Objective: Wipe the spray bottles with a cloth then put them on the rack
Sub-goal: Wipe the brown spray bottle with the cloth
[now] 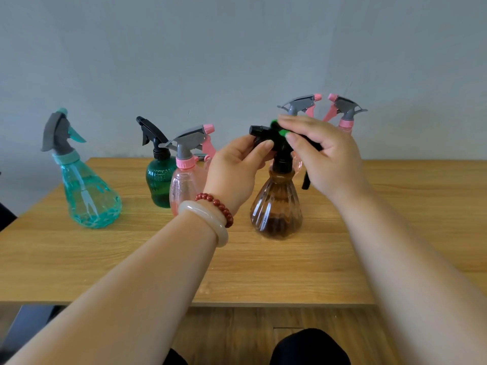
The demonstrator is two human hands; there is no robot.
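Brown bottle [275, 204] is standing on the table [131, 254] right in front of me. My left hand [234, 172] grips it by the black sprayer [259, 131], near the nozzle, and my right hand [326, 154] is curled over the top, pinching a green cloth [282, 133] against it. Teal bottle [89, 196] stands way off left.

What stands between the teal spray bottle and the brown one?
Head view: a dark green bottle and a pink bottle, the pink one nearer the brown bottle.
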